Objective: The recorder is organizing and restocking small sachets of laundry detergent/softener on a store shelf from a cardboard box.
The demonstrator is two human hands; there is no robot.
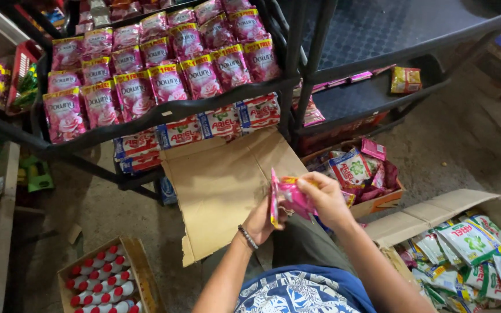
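Both my hands hold a small bunch of pink sachets (pixel 288 197) with yellow tops, just above my lap. My left hand (pixel 262 219) grips the bunch from below and wears a beaded bracelet at the wrist. My right hand (pixel 326 197) pinches the bunch from the right side. Behind the hands a flattened brown cardboard sheet (pixel 221 185) leans against a black shelf rack (pixel 163 113). The rack's sloping upper tier carries rows of matching pink sachets (pixel 158 64).
Red, white and blue sachets (pixel 204 127) line the lower tier. An open box of mixed sachets (pixel 358 171) sits right of the cardboard. A box of green and white sachets (pixel 471 249) stands at the right. A box of red-capped white bottles (pixel 102 278) rests on the floor at lower left.
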